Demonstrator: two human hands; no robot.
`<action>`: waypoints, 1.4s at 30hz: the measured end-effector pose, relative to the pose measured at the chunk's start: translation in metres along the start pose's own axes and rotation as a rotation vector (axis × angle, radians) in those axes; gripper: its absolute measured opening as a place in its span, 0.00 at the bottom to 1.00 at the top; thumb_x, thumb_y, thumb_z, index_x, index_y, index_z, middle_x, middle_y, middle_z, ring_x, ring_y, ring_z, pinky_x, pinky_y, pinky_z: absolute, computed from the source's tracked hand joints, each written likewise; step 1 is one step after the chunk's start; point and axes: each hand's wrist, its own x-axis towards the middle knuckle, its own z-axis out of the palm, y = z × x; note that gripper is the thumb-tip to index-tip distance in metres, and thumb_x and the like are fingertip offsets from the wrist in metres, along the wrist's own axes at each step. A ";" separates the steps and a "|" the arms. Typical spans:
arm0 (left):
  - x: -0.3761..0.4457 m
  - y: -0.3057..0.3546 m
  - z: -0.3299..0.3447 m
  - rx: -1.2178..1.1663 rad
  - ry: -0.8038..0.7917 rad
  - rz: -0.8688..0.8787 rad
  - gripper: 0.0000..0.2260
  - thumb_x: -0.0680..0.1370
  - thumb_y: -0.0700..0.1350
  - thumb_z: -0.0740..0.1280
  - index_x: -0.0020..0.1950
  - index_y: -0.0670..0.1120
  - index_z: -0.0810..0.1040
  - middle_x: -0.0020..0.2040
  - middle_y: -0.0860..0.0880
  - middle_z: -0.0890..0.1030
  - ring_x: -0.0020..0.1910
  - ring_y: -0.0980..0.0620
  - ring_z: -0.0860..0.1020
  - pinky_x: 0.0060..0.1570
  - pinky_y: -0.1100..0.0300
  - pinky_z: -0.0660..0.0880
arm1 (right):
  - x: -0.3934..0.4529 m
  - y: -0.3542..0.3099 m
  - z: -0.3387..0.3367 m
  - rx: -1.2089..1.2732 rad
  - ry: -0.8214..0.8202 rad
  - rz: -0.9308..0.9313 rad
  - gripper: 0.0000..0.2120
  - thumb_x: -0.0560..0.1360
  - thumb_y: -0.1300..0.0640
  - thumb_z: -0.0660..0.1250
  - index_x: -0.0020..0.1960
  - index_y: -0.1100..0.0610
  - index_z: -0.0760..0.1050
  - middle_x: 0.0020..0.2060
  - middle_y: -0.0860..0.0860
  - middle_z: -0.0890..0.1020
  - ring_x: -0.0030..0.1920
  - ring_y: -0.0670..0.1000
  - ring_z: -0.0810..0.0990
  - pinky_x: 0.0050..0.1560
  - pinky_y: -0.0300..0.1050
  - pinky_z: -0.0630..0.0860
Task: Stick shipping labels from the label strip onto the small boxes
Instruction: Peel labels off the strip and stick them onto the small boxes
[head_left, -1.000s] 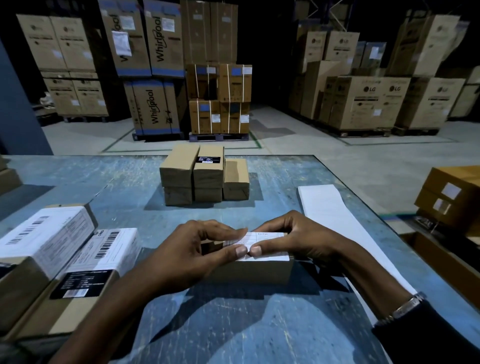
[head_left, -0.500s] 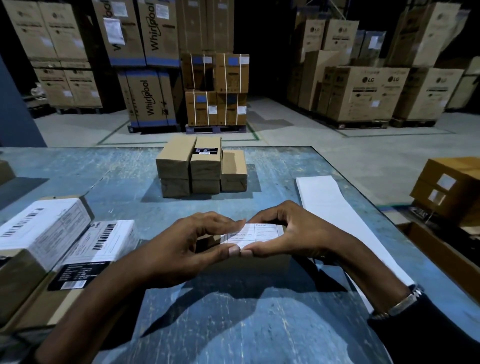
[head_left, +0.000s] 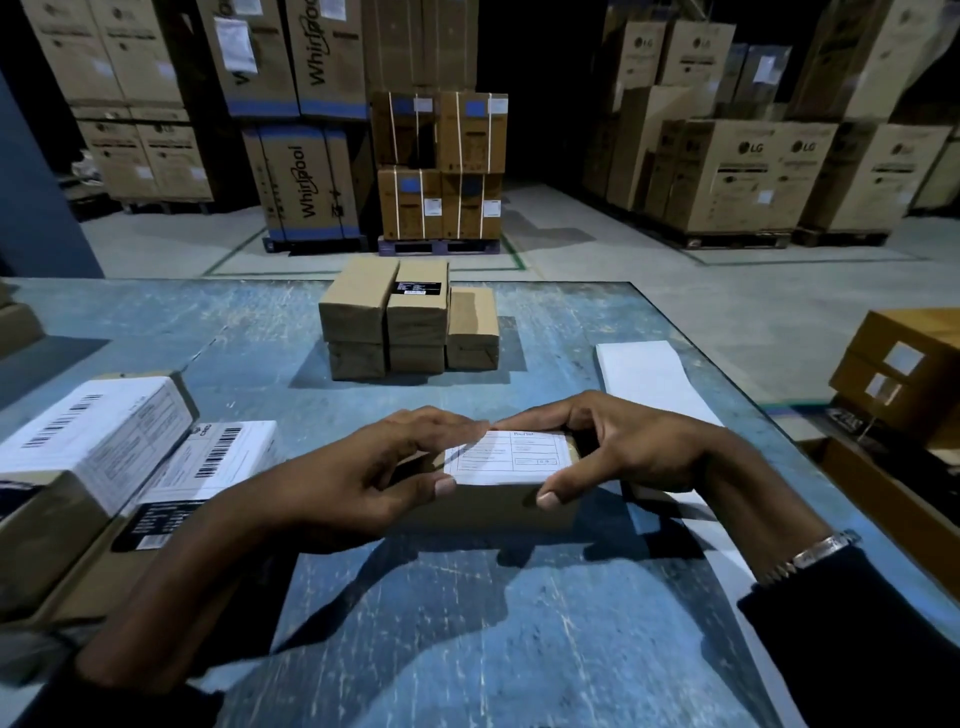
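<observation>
box (head_left: 488, 506) lengthwise left-right, label (head_left: 511, 457) up

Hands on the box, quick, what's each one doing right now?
Left hand: holds the left end of the small box, fingers on the label.
Right hand: holds the box's right end, thumb in front.

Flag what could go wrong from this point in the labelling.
1. The white shipping label reaches the near top edge of the small brown cardboard box; it may overhang or crease.
2. The left hand and right hand grip only the box ends; uneven pressing could leave bubbles.
</observation>
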 end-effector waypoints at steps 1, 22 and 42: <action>-0.001 0.000 -0.002 -0.021 -0.023 -0.013 0.23 0.83 0.52 0.66 0.79 0.59 0.70 0.76 0.63 0.70 0.77 0.62 0.67 0.78 0.56 0.66 | -0.002 0.001 -0.001 0.050 -0.050 -0.001 0.33 0.74 0.75 0.74 0.76 0.56 0.75 0.68 0.53 0.84 0.70 0.54 0.81 0.70 0.48 0.77; 0.002 0.009 0.017 0.023 0.170 0.000 0.26 0.78 0.58 0.70 0.76 0.55 0.76 0.69 0.63 0.78 0.69 0.59 0.76 0.65 0.52 0.79 | 0.004 0.014 0.007 0.259 0.014 0.025 0.31 0.73 0.78 0.72 0.74 0.61 0.76 0.67 0.57 0.84 0.70 0.55 0.81 0.66 0.45 0.78; 0.006 0.020 0.015 -0.072 0.145 -0.093 0.29 0.70 0.62 0.75 0.71 0.61 0.78 0.65 0.63 0.79 0.64 0.63 0.78 0.63 0.62 0.76 | -0.003 0.015 0.005 0.289 -0.054 0.009 0.33 0.73 0.73 0.74 0.76 0.59 0.73 0.70 0.57 0.82 0.72 0.56 0.79 0.67 0.46 0.78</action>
